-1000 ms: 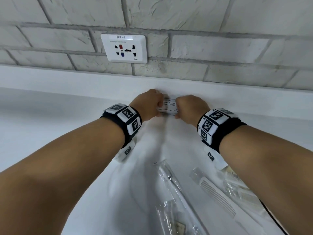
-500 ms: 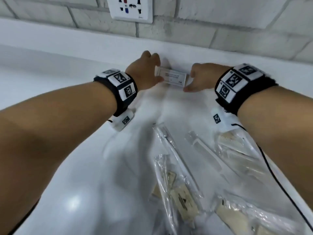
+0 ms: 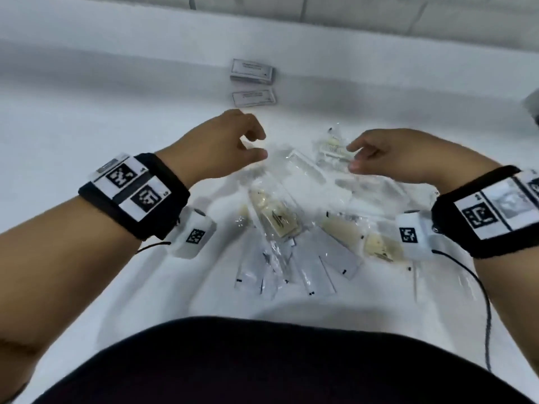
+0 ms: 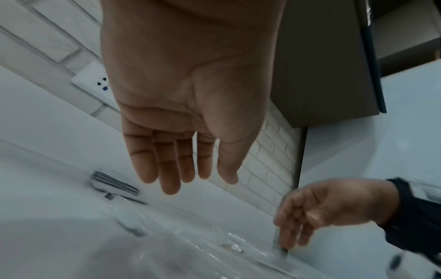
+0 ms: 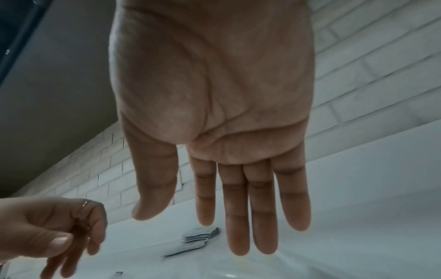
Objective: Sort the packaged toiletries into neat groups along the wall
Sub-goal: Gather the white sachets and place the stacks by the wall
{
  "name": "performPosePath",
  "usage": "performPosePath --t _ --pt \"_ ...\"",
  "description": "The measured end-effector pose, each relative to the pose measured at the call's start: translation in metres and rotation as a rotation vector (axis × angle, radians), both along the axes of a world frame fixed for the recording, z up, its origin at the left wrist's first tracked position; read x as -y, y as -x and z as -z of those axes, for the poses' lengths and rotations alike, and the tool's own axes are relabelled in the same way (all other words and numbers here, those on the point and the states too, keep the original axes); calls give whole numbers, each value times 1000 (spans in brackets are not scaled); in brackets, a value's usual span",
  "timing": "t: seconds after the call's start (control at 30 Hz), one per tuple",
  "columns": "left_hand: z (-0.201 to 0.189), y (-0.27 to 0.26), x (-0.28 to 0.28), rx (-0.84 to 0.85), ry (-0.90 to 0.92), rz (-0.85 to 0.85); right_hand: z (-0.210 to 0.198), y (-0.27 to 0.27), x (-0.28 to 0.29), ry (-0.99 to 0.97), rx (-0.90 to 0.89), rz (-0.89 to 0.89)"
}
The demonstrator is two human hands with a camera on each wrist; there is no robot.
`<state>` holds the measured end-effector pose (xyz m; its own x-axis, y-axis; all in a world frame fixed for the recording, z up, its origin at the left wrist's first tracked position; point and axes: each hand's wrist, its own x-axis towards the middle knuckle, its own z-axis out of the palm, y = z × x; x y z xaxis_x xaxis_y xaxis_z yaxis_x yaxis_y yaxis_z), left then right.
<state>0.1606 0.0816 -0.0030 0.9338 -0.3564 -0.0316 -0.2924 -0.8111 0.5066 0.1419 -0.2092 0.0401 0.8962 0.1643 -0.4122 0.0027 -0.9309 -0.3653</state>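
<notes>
A short stack of small white boxes point(image 3: 252, 70) sits against the ledge at the wall, seen again in the right wrist view as boxes point(image 5: 200, 234). Nearer me lies a loose pile of clear-wrapped toiletries: combs point(image 3: 332, 147), beige toothbrush packets point(image 3: 274, 217) and white sachets point(image 3: 315, 266). My left hand point(image 3: 262, 145) hovers over the pile's far left edge, fingers relaxed and empty; its palm point(image 4: 205, 182) shows nothing held. My right hand point(image 3: 351, 157) hovers at the comb packet, fingers straight point(image 5: 188, 226), gripping nothing.
The glossy white counter point(image 3: 87, 112) mirrors the boxes just in front of them. A raised white ledge point(image 3: 145, 33) runs under the brick wall. A wall socket point(image 4: 95, 79) is up to the left. A black cable point(image 3: 484, 301) trails from my right wrist.
Both hands let go of the white boxes at the wall and drew back toward me over the pile. The boxes stay stacked against the ledge. My view has tilted down.
</notes>
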Motion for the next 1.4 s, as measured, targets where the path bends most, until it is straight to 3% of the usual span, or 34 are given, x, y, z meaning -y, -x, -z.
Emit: performPosePath --t 0.17,0.3,0.37,0.5,0.63,0.8,0.9,1.03,1.1,1.2,1.27,1.4 --pt "-10 58 -2 -98 -182 65 7 69 28 17 43 90" --pt "-6 102 12 -234 -559 134 17 104 18 119 55 51" --pt "1 119 24 -261 -642 113 23 114 -2 147 58 -7" --pt "11 131 41 -212 -541 -30 43 122 -44 259 51 -98" --pt "10 133 41 -176 -503 -65 58 120 -55 342 88 -145" --pt "5 130 23 -348 -480 -169 58 107 -48 260 1 -137" --pt "2 134 15 -338 -442 -194 53 105 -45 293 6 -194" --pt "-4 149 14 -427 -112 -274 44 109 -43 210 -27 -206" --pt "1 157 26 -462 -153 -255 47 116 -51 133 -111 -186" --pt "12 166 51 -356 -342 -266 54 128 -68 138 0 -168" --pt "15 167 58 -354 -335 -324 53 131 -79 134 14 -124" --pt "10 169 59 -435 -342 -367 44 128 -86 271 -43 -330"
